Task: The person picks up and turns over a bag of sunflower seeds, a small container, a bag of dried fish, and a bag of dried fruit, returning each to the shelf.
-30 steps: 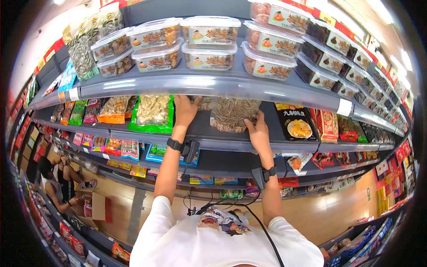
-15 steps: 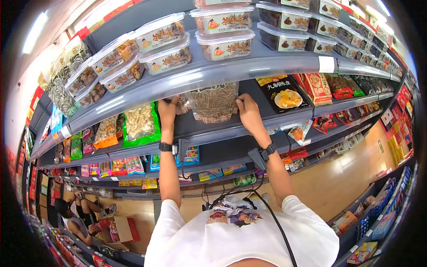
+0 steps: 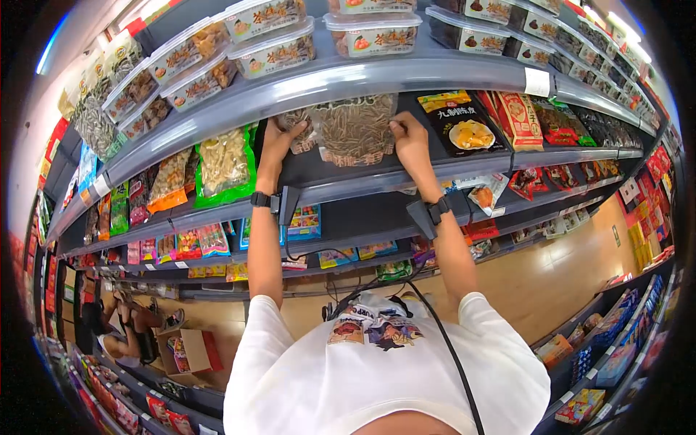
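A clear bag of brown, seed-like pieces (image 3: 355, 132) stands on the middle shelf, its top partly hidden under the shelf above. My right hand (image 3: 412, 139) pinches its right edge between thumb and fingers. Just left of it, a second clear bag of similar brown pieces (image 3: 301, 139) is partly overlapped by the first. My left hand (image 3: 278, 143) is closed on this second bag's left side, thumb lying across its front and the other fingers mostly hidden. Both wrists wear black straps with small devices.
A green-edged bag (image 3: 223, 163) lies left of my left hand, and a black bag with yellow fruit (image 3: 464, 127) lies to the right. Stacked clear tubs (image 3: 371, 35) line the shelf above. Low on the left, a person (image 3: 119, 337) sits by an open carton (image 3: 190, 355).
The camera view has shifted, so the shelf and bags appear higher. My left thumb now reaches across the left bag, which shows more. My right hand keeps its pinch.
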`<state>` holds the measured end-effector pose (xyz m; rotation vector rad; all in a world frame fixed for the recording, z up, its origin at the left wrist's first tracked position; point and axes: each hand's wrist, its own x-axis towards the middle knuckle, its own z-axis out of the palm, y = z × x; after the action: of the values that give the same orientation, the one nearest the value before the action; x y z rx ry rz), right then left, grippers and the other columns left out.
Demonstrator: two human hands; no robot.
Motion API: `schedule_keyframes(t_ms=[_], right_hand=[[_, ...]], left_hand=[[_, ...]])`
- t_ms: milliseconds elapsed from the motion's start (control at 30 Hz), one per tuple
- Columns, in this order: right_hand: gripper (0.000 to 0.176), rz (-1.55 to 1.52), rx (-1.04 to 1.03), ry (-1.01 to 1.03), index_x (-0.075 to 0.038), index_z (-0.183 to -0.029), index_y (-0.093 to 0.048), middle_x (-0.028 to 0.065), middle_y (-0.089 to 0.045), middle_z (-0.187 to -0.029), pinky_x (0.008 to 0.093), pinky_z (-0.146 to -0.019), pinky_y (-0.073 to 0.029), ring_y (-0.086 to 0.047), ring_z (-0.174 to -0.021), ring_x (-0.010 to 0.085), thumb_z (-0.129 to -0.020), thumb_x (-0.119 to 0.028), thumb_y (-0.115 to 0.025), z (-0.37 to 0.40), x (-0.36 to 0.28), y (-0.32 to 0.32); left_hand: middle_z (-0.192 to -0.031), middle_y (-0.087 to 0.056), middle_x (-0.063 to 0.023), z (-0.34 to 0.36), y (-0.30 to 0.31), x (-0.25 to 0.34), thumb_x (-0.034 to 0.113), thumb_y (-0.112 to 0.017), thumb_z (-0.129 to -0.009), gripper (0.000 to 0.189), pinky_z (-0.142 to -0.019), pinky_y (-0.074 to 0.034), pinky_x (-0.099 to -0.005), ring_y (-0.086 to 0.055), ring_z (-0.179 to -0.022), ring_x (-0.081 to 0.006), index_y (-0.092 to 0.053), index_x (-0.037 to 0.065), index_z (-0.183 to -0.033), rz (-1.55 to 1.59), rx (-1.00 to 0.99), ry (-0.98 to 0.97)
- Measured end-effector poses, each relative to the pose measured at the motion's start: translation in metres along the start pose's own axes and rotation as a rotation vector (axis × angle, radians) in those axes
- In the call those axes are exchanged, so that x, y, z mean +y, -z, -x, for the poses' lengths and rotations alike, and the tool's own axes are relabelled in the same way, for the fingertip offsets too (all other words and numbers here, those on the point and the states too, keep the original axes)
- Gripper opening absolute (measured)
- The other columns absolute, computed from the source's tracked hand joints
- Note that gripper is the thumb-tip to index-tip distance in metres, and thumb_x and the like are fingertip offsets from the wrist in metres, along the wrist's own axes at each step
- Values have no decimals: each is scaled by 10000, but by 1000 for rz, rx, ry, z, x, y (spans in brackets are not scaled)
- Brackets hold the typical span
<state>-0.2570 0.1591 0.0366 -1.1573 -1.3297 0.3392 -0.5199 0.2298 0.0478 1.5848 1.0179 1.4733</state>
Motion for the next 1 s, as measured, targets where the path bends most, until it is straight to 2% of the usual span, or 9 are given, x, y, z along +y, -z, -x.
schedule_keyframes(t_ms=[67,200,233,333,433,533,633,833,1000], right_hand=[[107,-53,23,-7,33,-910,-591,151,-604,-660,359,-511,-424,-579,-512,211,-893,-71,-575,-3,14,2],[114,-26,118,-17,22,-886,-611,128,-605,-653,346,-519,-431,-575,-528,198,-893,-89,-584,-8,31,9],[125,-23,112,-124,19,-878,-615,145,-611,-668,349,-575,-451,-606,-608,215,-895,-100,-584,-5,13,16],[131,-55,217,-99,23,-887,-613,141,-617,-705,344,-626,-455,-604,-675,208,-897,-104,-582,-16,51,13],[141,-164,301,-164,38,-913,-599,16,-530,-702,274,-554,-369,-455,-608,108,-922,-94,-550,-14,42,14],[131,-392,330,-279,32,-931,-595,-6,-507,-721,252,-603,-363,-434,-637,102,-930,-81,-530,-23,46,9],[131,-532,316,-453,27,-962,-586,-11,-505,-749,242,-648,-361,-426,-674,99,-941,-83,-518,-23,38,13],[159,-499,518,-461,30,-974,-565,55,-547,-843,307,-742,-408,-479,-779,155,-949,-122,-526,-28,56,6],[153,-499,545,-396,23,-975,-560,51,-548,-854,291,-757,-398,-481,-789,153,-957,-126,-527,-33,69,5]], left_hand=[[-1292,-526,-152,-2,2,4,71,-750,-772,669,-1015,-365,-319,-512,-1168,-229,-400,-50,-1329,-35,-43,35],[-1335,-495,-154,0,8,-4,51,-729,-781,707,-1037,-343,-317,-478,-1216,-237,-360,-30,-1378,-49,-43,40],[-1345,-488,-157,4,9,-4,42,-720,-785,711,-1043,-336,-317,-468,-1230,-238,-350,-27,-1389,-68,-27,53],[-1387,-450,-164,9,11,-2,14,-674,-822,706,-1065,-311,-325,-429,-1275,-245,-305,-24,-1422,-24,-24,70],[-1401,-437,-170,19,11,7,8,-651,-845,690,-1067,-311,-330,-422,-1284,-249,-287,-27,-1431,31,8,155],[-1422,-408,-185,21,13,5,9,-636,-863,688,-1067,-312,-328,-407,-1299,-254,-265,-34,-1440,109,-13,165],[-1446,-365,-206,24,17,2,12,-629,-873,704,-1069,-309,-324,-380,-1319,-263,-233,-47,-1452,136,-35,193],[-1479,-298,-232,30,24,-8,45,-639,-879,744,-1084,-282,-324,-322,-1358,-281,-189,-64,-1462,102,-22,231],[-1469,-315,-216,25,32,-21,64,-662,-864,787,-1086,-278,-331,-355,-1327,-264,-172,-63,-1465,45,-24,232]])
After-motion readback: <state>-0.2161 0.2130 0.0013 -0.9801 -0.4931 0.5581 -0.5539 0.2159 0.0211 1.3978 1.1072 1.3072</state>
